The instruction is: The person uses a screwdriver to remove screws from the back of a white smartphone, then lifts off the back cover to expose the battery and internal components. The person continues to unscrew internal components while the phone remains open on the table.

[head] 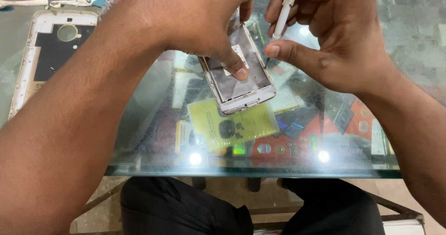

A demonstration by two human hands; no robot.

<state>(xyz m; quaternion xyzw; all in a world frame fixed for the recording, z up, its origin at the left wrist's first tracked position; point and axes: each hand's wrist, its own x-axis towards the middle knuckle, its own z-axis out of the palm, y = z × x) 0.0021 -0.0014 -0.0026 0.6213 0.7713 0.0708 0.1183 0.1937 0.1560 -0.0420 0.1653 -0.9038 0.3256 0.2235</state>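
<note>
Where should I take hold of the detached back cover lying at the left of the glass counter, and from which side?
Judging by its pose, grip the back cover by its two long edges, coming from above. It lies flat, inner side up, apart from the left hand and the opened phone, so both edges look free. The thin rim offers the only firm hold; the round hole near its top would not.

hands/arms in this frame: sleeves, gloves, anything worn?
Both are bare. The left hand and its forearm show no glove, sleeve, watch or ring. The right hand and its forearm are likewise uncovered, with no jewellery in sight. Fingernails are short and unpainted. Below the glass table, dark trousers cover the person's legs.
</note>
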